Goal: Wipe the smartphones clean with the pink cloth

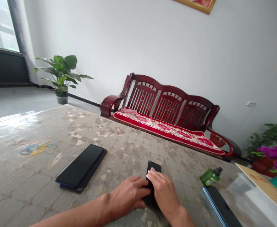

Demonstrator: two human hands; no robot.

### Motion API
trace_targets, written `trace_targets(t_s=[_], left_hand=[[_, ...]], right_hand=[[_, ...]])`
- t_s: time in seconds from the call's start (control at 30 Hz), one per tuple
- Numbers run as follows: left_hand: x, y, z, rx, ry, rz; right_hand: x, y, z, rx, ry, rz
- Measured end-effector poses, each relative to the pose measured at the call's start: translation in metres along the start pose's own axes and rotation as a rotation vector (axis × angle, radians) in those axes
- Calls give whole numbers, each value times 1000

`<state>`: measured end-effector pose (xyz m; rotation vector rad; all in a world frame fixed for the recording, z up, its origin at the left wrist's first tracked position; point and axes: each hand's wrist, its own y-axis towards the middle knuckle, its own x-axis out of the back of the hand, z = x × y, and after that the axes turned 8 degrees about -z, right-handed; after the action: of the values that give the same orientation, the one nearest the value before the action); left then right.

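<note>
Head | black phone-shaped object (155, 166) | under right hand (164, 190) | left hand (130, 193) at edge

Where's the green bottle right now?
In the head view, the green bottle is on the table, right of the right hand, just beyond a dark phone.

I count one bare left hand (129, 193), one bare right hand (164, 189), one slim black rectangular slab (155, 166), two stacked black glass-faced phones (81, 165), one green black-capped bottle (209, 177) and one dark-red wooden bench (168, 104). Blue and yellow elastic bands (39, 148): several; exact quantity unreadable on my feed.
</note>
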<state>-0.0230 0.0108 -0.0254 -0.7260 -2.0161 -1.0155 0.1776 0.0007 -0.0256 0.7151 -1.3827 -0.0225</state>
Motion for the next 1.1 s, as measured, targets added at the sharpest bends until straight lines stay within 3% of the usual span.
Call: trace_targets(t_s=[0.27,0.57,0.9,1.1], left_hand=[[0,-1,0,-6,0,-14],[1,1,-1,7,3,1],[5,0,-3,-2,38,12],[8,2,-6,-3,59,32]], right_hand=[[-7,38,-7,-111,-2,13],[6,-8,2,1,-4,-2],[1,21,-11,-120,-53,28],[3,-10,-3,-22,-71,1]])
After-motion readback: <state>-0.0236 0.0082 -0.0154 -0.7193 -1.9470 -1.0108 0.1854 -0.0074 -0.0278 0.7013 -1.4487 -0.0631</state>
